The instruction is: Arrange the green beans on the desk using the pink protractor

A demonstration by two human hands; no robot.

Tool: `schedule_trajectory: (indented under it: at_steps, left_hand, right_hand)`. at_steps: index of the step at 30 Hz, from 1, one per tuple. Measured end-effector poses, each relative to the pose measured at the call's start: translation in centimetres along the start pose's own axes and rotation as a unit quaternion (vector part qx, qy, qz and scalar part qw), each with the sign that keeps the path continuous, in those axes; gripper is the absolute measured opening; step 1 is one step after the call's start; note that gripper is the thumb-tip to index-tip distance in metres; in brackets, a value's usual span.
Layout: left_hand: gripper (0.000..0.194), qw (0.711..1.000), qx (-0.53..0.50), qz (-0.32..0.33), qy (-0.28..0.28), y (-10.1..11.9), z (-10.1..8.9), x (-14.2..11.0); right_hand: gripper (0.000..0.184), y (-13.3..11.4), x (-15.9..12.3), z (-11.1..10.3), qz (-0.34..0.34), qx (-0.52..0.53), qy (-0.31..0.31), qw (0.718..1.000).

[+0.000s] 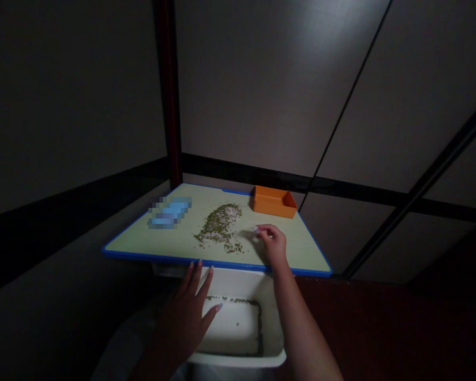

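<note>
A loose spread of small green grains (216,225), with paler bits among them, lies on the pale yellow tabletop (135,242). My right hand (273,244) is just right of the grains, low over the table, its thumb and fingers pinched together. Something small and whitish shows at the fingertips, too small to name. My left hand (186,307) is spread with fingers apart, fingertips at the table's blue front edge, above a white tub (238,361). Nothing is held in it. Inside the tub, green grains line the edges of the floor.
An orange open box (273,208) stands at the table's back right. On the left side lies a blue, pixelated item (170,212). Dark panelled walls (262,95) meet in a corner behind the table, close to its back edge.
</note>
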State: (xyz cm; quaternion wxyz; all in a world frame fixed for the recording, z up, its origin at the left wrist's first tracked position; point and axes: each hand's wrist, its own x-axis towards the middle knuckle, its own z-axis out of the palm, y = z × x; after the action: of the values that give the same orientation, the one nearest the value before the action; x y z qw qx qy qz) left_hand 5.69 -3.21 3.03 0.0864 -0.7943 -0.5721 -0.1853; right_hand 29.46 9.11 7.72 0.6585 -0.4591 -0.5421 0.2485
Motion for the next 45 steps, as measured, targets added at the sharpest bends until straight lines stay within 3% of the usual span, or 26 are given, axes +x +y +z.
schedule_trajectory:
  at_steps: [7, 12, 18, 22, 27, 30, 35, 39, 45]
  left_hand:
    - [0.062, 1.0, -0.014, -0.015, -0.013, 0.0, -0.1, 0.1]
    - [0.063, 1.0, -0.016, -0.014, -0.016, 0.0, -0.1, 0.1]
    - [0.064, 1.0, -0.014, -0.016, -0.009, -0.2, 0.2, 0.2]
    - [0.067, 1.0, -0.021, -0.007, 0.013, -0.3, 0.5, 0.1]
    - [0.065, 1.0, -0.014, -0.015, 0.008, -0.2, 0.3, 0.1]
    - [0.065, 1.0, -0.01, -0.012, 0.01, -0.1, 0.1, 0.1]
    - [0.065, 1.0, 0.001, -0.015, 0.006, -0.2, 0.3, 0.0]
    - [0.066, 1.0, -0.001, -0.004, 0.014, -0.3, 0.5, 0.0]
    - [0.065, 1.0, -0.003, -0.009, 0.013, -0.3, 0.5, 0.1]
  right_hand:
    - [0.011, -0.5, 0.2, -0.4, -0.068, -0.056, 0.037, 0.995]
    - [0.024, -0.2, 0.3, -0.3, -0.058, -0.022, 0.088, 0.994]
    - [0.017, -0.4, 0.0, 0.1, 0.008, 0.043, 0.024, 0.999]
    - [0.032, -0.4, 0.0, -0.2, -0.003, -0.017, 0.029, 0.999]
    - [0.035, 0.2, 0.2, -0.8, -0.046, -0.108, 0.01, 0.993]
    - [0.032, 0.1, 0.2, -0.9, -0.075, -0.2, -0.027, 0.977]
    - [0.031, -1.4, -0.1, -0.6, -0.067, -0.37, -0.113, 0.92]
    - [0.03, -2.3, -0.4, -0.3, -0.06, -0.441, -0.152, 0.882]
    - [0.03, -2.5, -0.5, -0.3, -0.055, -0.452, -0.16, 0.876]
